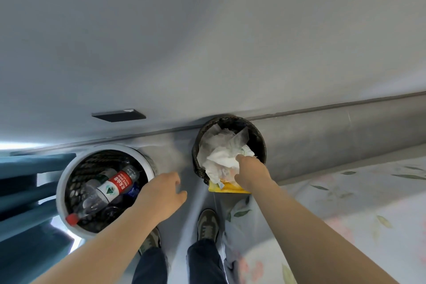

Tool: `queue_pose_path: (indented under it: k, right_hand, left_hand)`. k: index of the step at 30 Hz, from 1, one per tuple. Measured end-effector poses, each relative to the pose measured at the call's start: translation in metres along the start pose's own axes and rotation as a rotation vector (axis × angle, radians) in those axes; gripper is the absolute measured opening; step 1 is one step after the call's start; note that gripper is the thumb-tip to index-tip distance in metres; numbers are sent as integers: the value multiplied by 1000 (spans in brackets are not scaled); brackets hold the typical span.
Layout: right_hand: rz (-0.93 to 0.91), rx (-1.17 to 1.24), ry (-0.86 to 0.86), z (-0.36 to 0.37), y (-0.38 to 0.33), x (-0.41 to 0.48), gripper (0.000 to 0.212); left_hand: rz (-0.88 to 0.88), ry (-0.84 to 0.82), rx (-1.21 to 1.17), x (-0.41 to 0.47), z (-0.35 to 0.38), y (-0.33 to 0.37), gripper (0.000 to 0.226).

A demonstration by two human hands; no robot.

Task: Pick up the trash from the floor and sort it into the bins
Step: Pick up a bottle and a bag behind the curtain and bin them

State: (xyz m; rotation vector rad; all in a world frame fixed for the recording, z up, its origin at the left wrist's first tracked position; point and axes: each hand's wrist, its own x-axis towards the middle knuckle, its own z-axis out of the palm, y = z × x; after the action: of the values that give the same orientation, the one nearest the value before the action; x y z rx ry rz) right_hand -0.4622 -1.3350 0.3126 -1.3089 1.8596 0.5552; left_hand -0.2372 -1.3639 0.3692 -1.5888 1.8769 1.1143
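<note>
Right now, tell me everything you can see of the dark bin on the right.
The dark bin is round, black and worn-looking at the rim, upright on the floor against the wall. Crumpled white paper and clear film heap above its mouth. The right hand reaches in, fingers hidden in the paper. A yellow item sticks out at its near edge, by the flowered bedcover.

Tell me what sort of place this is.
Probably a bedroom at home: a floral bedsheet lies at the right, what looks like a blue curtain hangs at the left, and a white bin and a dark bin stand by the wall.
</note>
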Motion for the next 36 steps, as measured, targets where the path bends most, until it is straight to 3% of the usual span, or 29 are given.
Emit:
queue_pose_path:
  k: [13,19,27,36]
  right_hand:
    - [-46,-21,129,-41,-12,-77,37]
    - [-209,-194,182,-81,-53,-166,25]
    - [-344,-202,268,-147,-113,-297,37]
    - [-575,-306,377,-223,-212,-423,34]
  left_hand:
    - [51,27,39,-48,-42,11,38]
    - [109,70,147,-126,-89,14,32]
    - [127,80,146,-247,-147,-10,30]
    - [101,354,-2,-368,-224,-56,40]
